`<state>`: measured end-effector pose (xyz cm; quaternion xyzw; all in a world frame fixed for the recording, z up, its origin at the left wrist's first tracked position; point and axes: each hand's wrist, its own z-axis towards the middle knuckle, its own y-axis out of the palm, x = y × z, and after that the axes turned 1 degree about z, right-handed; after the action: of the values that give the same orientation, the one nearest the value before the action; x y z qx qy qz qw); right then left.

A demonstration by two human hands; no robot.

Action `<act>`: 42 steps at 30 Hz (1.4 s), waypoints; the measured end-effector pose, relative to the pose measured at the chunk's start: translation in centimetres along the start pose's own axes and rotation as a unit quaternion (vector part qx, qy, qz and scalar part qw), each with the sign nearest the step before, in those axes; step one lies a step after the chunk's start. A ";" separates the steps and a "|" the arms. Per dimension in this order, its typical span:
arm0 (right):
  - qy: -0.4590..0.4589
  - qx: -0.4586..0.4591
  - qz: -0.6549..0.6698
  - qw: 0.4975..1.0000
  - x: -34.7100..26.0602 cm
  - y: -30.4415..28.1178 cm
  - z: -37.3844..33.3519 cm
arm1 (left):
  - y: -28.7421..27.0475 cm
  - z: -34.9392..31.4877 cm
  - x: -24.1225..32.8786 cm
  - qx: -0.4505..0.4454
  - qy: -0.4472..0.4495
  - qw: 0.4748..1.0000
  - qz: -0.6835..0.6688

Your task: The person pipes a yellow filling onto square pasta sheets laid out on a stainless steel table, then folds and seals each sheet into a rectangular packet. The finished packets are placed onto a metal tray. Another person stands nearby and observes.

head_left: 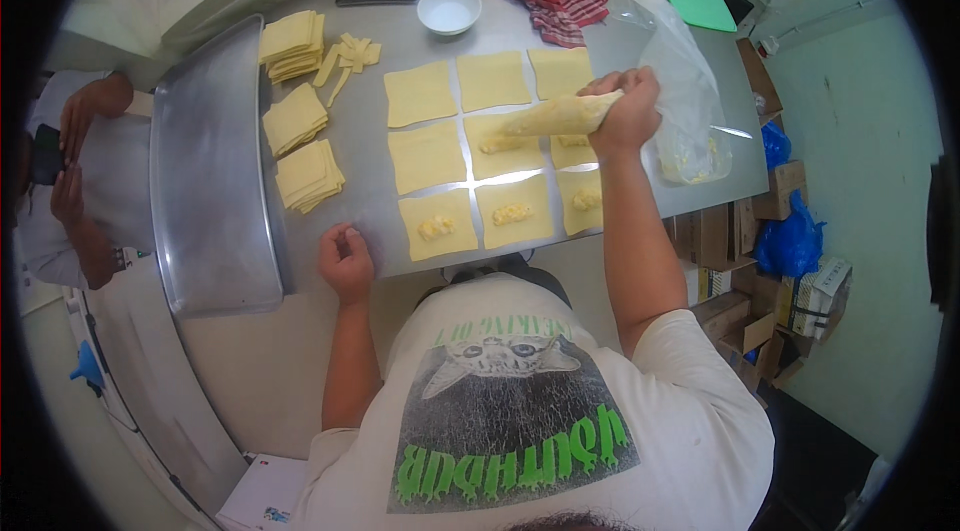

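The right hand (628, 111) is gripping a clear piping bag (560, 116) full of yellow filling, its tip hovering over the middle dough square (502, 144) of a three-by-three grid on the metal surface (400, 36). The bag looks soft and squashy, likely slippery; squeezing from the fat rear end, where the loose plastic is gathering, seems best. The left hand (345, 261) is resting loosely curled, holding nothing, at the near edge, just left of the near-left square (437, 225).
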<state>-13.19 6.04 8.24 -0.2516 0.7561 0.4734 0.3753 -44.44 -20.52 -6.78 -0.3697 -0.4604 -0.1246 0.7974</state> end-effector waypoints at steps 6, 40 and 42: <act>0.048 -0.007 -0.061 0.997 7.1 3.9 -3.0 | -0.1 0.4 0.9 -0.006 0.023 1.000 0.003; -0.148 -0.120 -0.307 0.932 10.8 5.0 -4.2 | -0.3 0.5 1.2 -0.006 0.017 1.000 -0.019; -0.139 -0.098 -0.318 0.933 10.6 5.1 -4.3 | -0.2 0.5 1.3 -0.002 0.025 0.999 -0.025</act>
<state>-24.64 4.07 3.55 -0.4462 0.5267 0.4310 0.5811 -44.17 -20.12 -5.41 -0.3566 -0.4493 -0.1542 0.8045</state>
